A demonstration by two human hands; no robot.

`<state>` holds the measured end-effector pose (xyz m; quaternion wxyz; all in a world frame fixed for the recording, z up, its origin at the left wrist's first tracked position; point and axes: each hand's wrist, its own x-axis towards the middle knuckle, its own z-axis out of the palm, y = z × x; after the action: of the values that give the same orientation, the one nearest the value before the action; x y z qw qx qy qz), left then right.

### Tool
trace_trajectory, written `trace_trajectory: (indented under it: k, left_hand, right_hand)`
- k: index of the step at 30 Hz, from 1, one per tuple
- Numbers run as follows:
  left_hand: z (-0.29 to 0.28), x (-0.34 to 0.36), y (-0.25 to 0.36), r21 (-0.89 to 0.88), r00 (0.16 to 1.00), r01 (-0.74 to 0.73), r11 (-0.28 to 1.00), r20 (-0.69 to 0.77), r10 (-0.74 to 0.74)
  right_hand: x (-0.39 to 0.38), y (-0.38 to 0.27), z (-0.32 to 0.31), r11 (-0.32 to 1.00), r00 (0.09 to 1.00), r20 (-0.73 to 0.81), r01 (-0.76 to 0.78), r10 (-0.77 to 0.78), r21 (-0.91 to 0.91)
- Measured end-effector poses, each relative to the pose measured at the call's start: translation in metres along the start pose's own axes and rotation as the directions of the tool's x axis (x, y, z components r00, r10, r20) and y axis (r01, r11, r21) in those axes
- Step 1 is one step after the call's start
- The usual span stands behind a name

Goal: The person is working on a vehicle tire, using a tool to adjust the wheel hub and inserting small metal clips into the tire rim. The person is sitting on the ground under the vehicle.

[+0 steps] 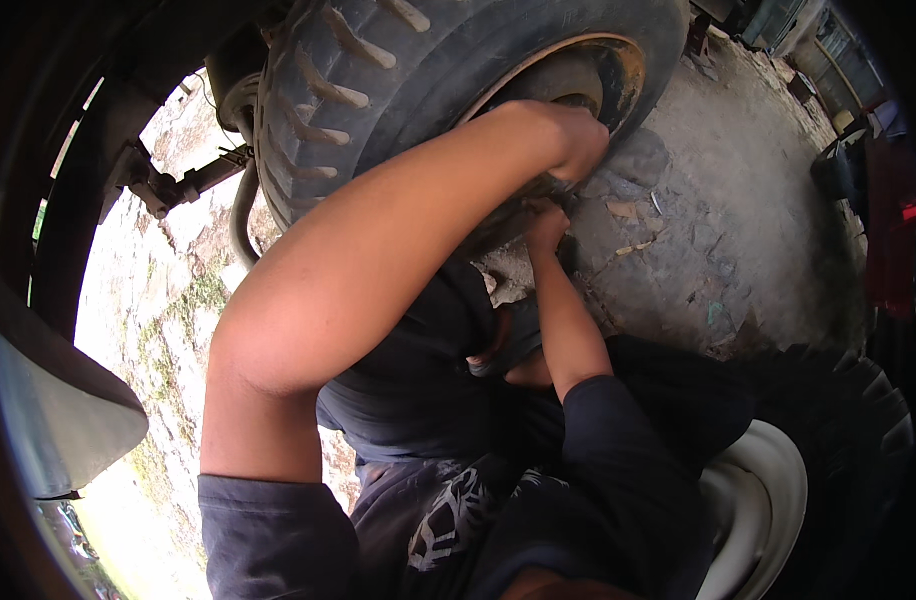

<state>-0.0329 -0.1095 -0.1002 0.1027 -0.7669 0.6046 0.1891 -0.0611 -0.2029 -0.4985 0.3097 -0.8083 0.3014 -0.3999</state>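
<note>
A large black tyre (408, 110) with thick tread lugs fills the top middle, around a rusty wheel rim (633, 70). Inside the rim sits a dull round hub (568, 80). Stretched across the tyre is my left arm, and my left hand (581, 142) is curled closed in front of the rim's lower right part. Whatever its fingers grip is hidden. Just below it, my right hand (546, 224) makes a fist by the wheel's lower edge. What that hand holds, if anything, is too dark and small to make out.
Dusty ground (758, 200) with scraps of litter spreads to the right. At the lower right is another tyre (828, 420) with a cream rim (783, 470). A metal linkage (163, 190) and a curved pipe (243, 215) lie left of the wheel. A grey panel (68, 420) juts in at far left.
</note>
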Motion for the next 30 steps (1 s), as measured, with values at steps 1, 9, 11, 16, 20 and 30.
trace_trajectory:
  k: [1,9,11,16,20,30]
  left_hand:
    - [-0.006,0.001,0.0,0.023,0.999,-0.01,1.0,0.032,0.009]
    - [0.02,0.014,0.01,-0.014,0.991,-0.114,0.993,-0.075,0.113]
    - [0.022,0.003,-0.009,0.007,0.989,-0.062,0.998,-0.135,0.062]
    - [0.023,0.019,-0.002,0.006,0.992,-0.094,0.996,-0.089,0.095]
    - [0.025,0.004,0.002,0.013,0.995,-0.054,0.998,-0.081,0.055]
    - [0.018,0.001,0.01,-0.014,0.998,-0.047,0.999,-0.048,0.046]
  right_hand:
    - [0.002,-0.008,-0.003,0.997,1.0,0.001,-0.018,0.018,0.077]
    - [0.056,0.04,-0.022,0.994,0.997,0.032,-0.069,0.072,-0.089]
    - [0.022,-0.006,0.002,0.997,0.996,0.074,-0.056,0.052,0.055]
    - [0.065,0.015,-0.013,0.949,0.953,-0.032,-0.298,0.302,0.108]
    - [0.026,-0.001,-0.008,0.998,0.999,0.021,-0.026,0.028,-0.057]
    - [0.01,-0.015,0.004,0.993,0.992,-0.106,-0.062,0.073,0.104]
